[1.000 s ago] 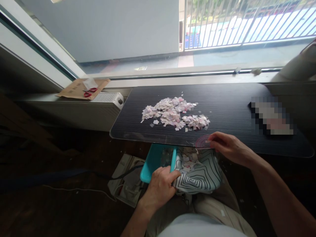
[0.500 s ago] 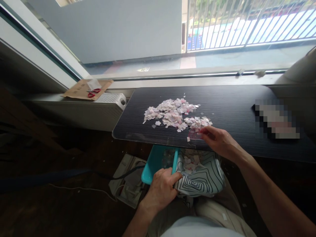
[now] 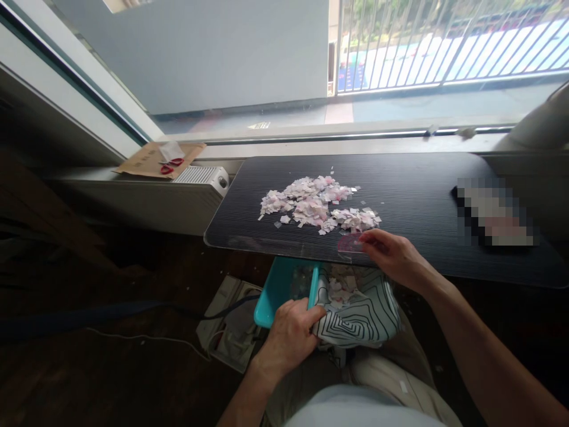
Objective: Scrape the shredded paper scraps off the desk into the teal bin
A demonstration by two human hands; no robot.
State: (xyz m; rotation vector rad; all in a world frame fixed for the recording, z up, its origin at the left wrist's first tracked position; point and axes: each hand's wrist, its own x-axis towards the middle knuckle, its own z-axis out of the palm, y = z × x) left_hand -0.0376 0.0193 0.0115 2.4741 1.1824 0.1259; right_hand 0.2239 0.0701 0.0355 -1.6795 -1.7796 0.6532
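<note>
Many small pale pink and white paper scraps (image 3: 311,204) lie heaped on the dark wood-grain tabletop (image 3: 413,196). My right hand (image 3: 393,255) pinches a flat, see-through pink plastic piece (image 3: 349,243) against the table near its front edge, just below the heap. Lower down, my left hand (image 3: 296,329) is closed around the rim of a teal plastic bin (image 3: 271,296) together with the edge of a white cloth bag (image 3: 368,323) with black lines. Inside the bag's mouth more paper scraps (image 3: 341,289) show. Clear bits lie in the bin.
A blurred-out object (image 3: 495,213) rests at the table's right. On the left sill lie red-handled scissors (image 3: 172,166) on a brown envelope (image 3: 142,159), by a white radiator (image 3: 200,178). An open box (image 3: 231,326) stands on the floor. A large window (image 3: 249,65) is behind.
The small white scrap at the table's front edge beside the pink plastic piece is gone from there. My right hand has barely moved, and my left hand keeps its hold.
</note>
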